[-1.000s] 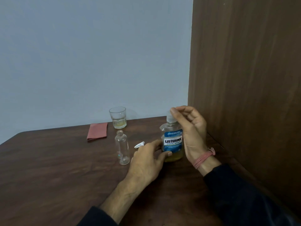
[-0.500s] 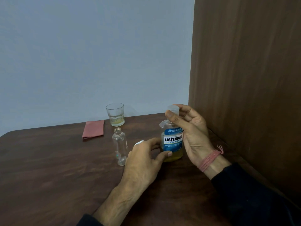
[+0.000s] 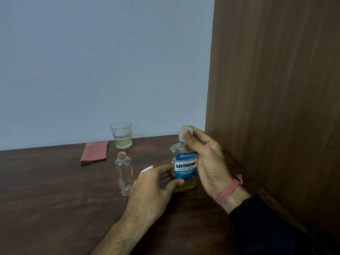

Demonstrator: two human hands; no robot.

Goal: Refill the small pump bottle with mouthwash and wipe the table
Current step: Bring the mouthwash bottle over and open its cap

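Mouthwash bottle (image 3: 184, 169) stands on the table (image 3: 55, 190); your left hand (image 3: 152, 190) grips its body, your right hand (image 3: 206, 159) pinches its cap (image 3: 184, 134).

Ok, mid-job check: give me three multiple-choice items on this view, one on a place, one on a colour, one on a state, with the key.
1. Where does the folded cloth lie?
A. left of the glass
B. under the mouthwash bottle
C. in the right hand

2. What colour is the mouthwash bottle's label?
A. red
B. blue and white
C. green

3. How is the small bottle?
A. lying down, capped
B. upright, neck open
C. held up by the left hand

Key: 1 A, it lies on the table beside the glass; 2 B, blue panels with white lettering; 3 B, its threaded neck shows bare.
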